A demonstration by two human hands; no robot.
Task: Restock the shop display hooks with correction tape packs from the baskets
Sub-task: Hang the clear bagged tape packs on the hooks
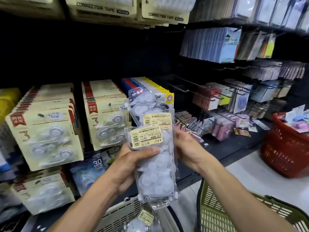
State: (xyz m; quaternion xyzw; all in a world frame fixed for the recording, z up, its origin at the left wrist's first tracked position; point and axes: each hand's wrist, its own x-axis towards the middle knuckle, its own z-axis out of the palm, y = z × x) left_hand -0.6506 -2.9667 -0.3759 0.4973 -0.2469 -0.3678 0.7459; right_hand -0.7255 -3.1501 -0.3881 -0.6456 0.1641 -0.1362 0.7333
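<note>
Dark pegboard shelving fills the far wall, its left hooks already crowded with carded correction tape packs (45, 136), while several bare hooks (187, 91) jut out just right of centre, so I judge the restocking well begun but not finished. Near the middle, the left hand (132, 161) grips a stack of clear bagged tape packs (150, 148) with its thumb across the front label, and the right hand (185, 146) holds the stack's right edge, no pack yet on a hook. More bagged packs lie in the near grey basket (120, 215); a green basket (234, 213) sits near right and a red basket (284, 156) farther right, neither blocking the hooks.
</note>
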